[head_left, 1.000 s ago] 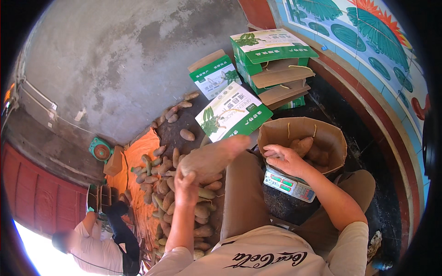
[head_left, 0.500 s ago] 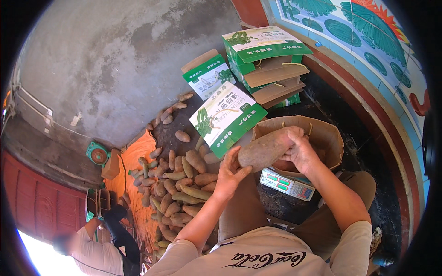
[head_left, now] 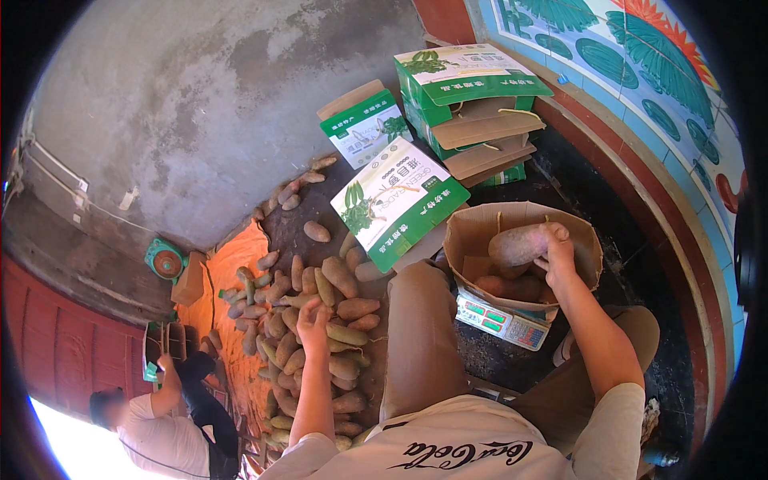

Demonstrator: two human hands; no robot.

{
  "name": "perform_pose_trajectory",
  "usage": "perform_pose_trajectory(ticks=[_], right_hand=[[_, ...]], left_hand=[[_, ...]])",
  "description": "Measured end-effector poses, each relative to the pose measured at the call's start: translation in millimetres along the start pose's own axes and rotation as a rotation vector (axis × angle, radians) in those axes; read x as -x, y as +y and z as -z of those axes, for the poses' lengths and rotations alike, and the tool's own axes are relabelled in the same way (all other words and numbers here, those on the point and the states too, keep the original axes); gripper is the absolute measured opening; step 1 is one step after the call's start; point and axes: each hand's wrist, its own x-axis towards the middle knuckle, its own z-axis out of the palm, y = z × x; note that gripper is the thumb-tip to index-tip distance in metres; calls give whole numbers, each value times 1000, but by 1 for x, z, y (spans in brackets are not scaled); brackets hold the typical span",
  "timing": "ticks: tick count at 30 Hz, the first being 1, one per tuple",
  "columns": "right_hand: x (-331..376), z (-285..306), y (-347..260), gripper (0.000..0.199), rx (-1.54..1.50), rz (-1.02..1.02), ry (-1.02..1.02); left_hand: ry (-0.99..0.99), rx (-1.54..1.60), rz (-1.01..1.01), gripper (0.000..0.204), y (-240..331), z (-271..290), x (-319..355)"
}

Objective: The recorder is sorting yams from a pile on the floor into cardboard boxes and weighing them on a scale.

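Note:
My right hand (head_left: 558,252) grips a large soil-covered radish (head_left: 516,244) by one end and holds it tilted over an open cardboard box (head_left: 588,232). Several more radishes (head_left: 508,286) lie in the bottom of that box. The box rests on a digital scale (head_left: 500,324) with lit green displays, between my knees. To the left, my left hand (head_left: 314,326) hovers above or just touches a heap of radishes (head_left: 296,352); its fingers are loosely bent and apart, with nothing visible in them. Some of the heaped radishes are greenish, others brown with dried soil.
Beyond the heap lies a green-and-white carton (head_left: 396,204), with another carton (head_left: 364,132) behind it. Stacked cartons (head_left: 472,80) stand by the tiled wall. An orange sheet (head_left: 240,280) lies under the heap's left side. Another person (head_left: 168,424) sits at lower left; a green fan-like device (head_left: 166,262) is near the wall.
My left hand has let go of the radish and swung left to the heap. My right hand has carried the radish right, over the open box.

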Motion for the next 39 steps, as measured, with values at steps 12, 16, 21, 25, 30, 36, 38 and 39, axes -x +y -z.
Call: perform_pose_trajectory(ticks=[12, 16, 21, 25, 30, 36, 38, 39], right_hand=[[-19, 6, 36, 23, 772, 445, -9], [3, 1, 31, 43, 1109, 591, -56], [9, -4, 8, 42, 1401, 529, -61], [7, 5, 4, 40, 1613, 480, -42], [-10, 4, -3, 40, 1658, 230, -73], [-22, 19, 5, 46, 1733, 395, -146], [-18, 16, 9, 50, 1620, 538, -316], [-18, 15, 12, 50, 1623, 531, -318]], left_hand=[[2, -1076, 376, 39, -220, 136, 53], [-132, -1252, 421, 45, -260, 167, 82], [-163, -1246, 381, 45, -313, 195, 91], [-298, -1133, 716, 56, -264, 154, 84], [-257, -1065, 594, 48, -247, 139, 81], [-237, -1001, 564, 44, -252, 136, 75], [-244, -1003, 587, 42, -252, 135, 78], [-250, -1002, 602, 40, -251, 132, 80]])
